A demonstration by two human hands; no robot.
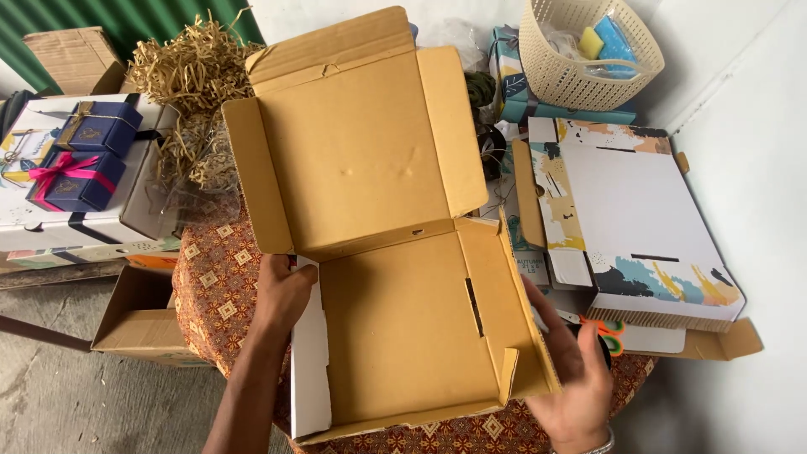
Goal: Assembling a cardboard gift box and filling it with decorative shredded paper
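Left hand: fingers curled over the left wall of the open brown cardboard mailer box, which lies on the round patterned tablecloth. Right hand: fingers spread, palm pressed flat against the box's raised right side flap, nothing clasped.
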